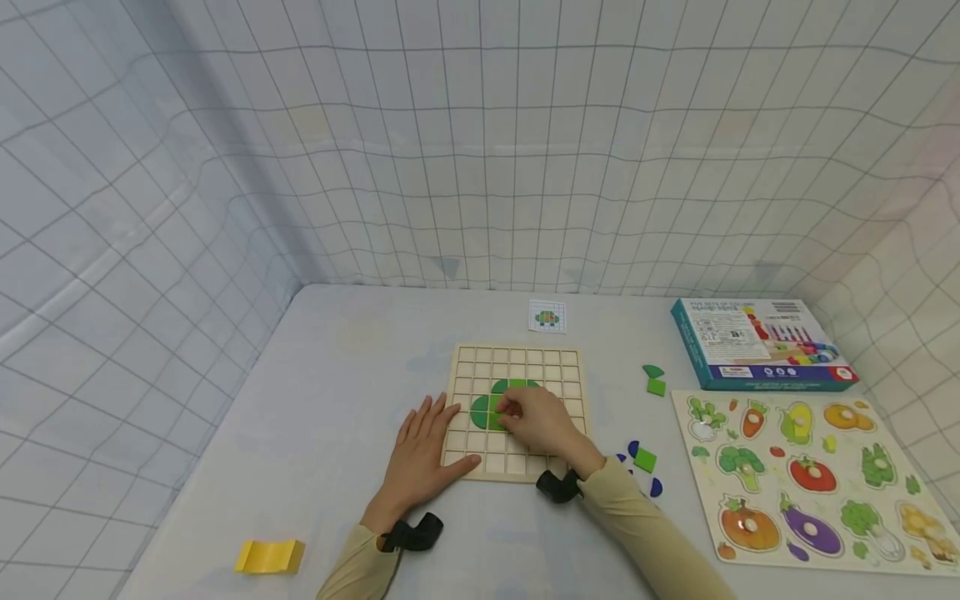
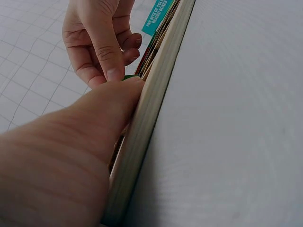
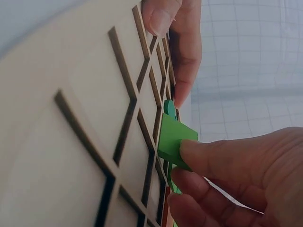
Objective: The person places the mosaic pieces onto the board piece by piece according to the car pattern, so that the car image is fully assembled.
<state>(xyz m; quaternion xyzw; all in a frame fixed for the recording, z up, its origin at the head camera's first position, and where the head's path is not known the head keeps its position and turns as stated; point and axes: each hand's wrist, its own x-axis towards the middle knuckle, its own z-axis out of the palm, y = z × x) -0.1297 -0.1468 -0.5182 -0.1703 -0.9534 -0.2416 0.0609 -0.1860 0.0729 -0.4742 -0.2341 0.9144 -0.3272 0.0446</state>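
A wooden grid board (image 1: pixel 517 347) lies on the table. Green pieces (image 1: pixel 480 412) sit in its middle cells, some with rounded edges. My left hand (image 1: pixel 423 454) rests at the board's left front corner, fingers spread, thumb over the near edge. Over the middle cells, my right hand (image 1: pixel 543 421) pinches a bright green square tile (image 3: pixel 175 139) between thumb and fingers. In the right wrist view this tile stands tilted against the grid, and a sliver of a red-orange piece (image 3: pixel 166 203) shows below. My right hand hides part of the pieces in the head view.
A pattern card (image 1: pixel 547 317) lies behind the board. To the right are loose green squares (image 1: pixel 656 387), a dark green quarter piece (image 1: pixel 653 371) and several blue pieces (image 1: pixel 656 487). Farther right are a boxed toy (image 1: pixel 765 343) and a vegetable puzzle (image 1: pixel 765 458). A yellow block (image 1: pixel 270 557) lies front left.
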